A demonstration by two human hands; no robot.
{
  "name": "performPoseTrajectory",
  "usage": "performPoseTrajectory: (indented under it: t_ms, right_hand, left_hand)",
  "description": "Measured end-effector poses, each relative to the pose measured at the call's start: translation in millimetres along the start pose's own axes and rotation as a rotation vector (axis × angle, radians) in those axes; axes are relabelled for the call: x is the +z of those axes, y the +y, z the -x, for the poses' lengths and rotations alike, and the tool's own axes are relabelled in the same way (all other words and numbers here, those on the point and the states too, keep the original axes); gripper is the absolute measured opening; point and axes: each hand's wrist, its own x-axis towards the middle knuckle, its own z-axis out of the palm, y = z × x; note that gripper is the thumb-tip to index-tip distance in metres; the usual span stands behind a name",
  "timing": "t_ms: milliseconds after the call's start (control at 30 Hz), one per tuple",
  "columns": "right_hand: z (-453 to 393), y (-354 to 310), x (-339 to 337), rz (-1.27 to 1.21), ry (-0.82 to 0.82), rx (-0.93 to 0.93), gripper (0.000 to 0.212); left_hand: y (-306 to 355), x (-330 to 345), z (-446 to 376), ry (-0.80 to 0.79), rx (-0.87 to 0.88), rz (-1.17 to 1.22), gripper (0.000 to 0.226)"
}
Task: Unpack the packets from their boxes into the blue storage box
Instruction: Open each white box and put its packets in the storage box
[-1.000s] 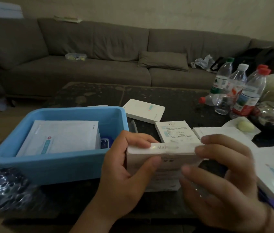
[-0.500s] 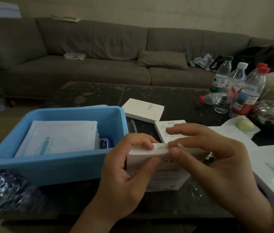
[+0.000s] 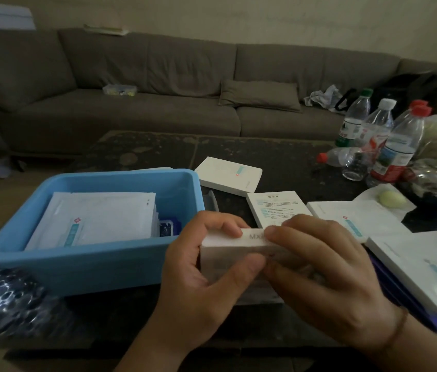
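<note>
Nearest, both hands close on one white box (image 3: 234,244) held on edge just right of the blue storage box (image 3: 77,267). The left hand (image 3: 201,285) grasps its left end, thumb on the near face, fingers over the top edge; the right hand (image 3: 327,272) pinches the same top edge at the right. It looks like thin card, light and easily dented, so the stiffer corners and ends seem the safest hold, while the flap edge is the place to pry. Its long axis runs left to right, narrow lettered edge facing up. Farther left, flat white packets (image 3: 96,218) already lie stacked in the tub. Beyond, more white boxes (image 3: 229,177) lie flat on the dark table (image 3: 279,154).
</note>
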Motion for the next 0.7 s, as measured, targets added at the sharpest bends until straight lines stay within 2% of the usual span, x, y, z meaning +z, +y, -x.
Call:
performPoseTrajectory:
  t_ms: [133,233,300,333,400,433,500,533,600,667,700]
  right_hand:
    - [6,0,0,0.010,-0.069,-0.020,0.013]
    - [11,4,-5,-0.050,-0.126,-0.022,0.013]
    - [23,4,-2,-0.123,-0.090,0.041,0.010]
    - [31,2,1,-0.218,-0.021,0.154,0.016]
    - [43,-5,1,-0.516,0.100,0.567,0.054]
    - [43,-9,-3,-0.661,0.055,0.802,0.070]
    - [44,-16,-9,-0.930,-0.189,1.173,0.085]
    - [47,-14,-11,-1.067,-0.204,1.277,0.084]
    - [48,-3,-16,-1.156,-0.001,1.384,0.077]
    - [47,11,-15,-1.026,0.177,1.494,0.068]
    - [46,18,-12,-0.893,0.168,1.555,0.059]
  left_hand:
    - [-3,7,1,0.083,0.018,-0.104,0.031]
    - [-5,7,-1,0.066,0.092,-0.243,0.033]
    - [-7,4,-3,0.045,0.129,-0.326,0.038]
    - [-7,2,-3,0.036,0.136,-0.338,0.041]
    - [-5,3,-1,0.041,0.139,-0.334,0.044]
    - [-3,4,1,0.061,0.133,-0.310,0.044]
    - [-2,12,5,0.127,0.077,-0.182,0.048]
    - [-2,17,6,0.140,0.045,-0.107,0.056]
    - [-3,25,8,0.116,0.063,-0.108,0.078]
    - [-7,30,8,0.064,0.130,-0.330,0.089]
    - [-9,32,8,0.026,0.149,-0.448,0.089]
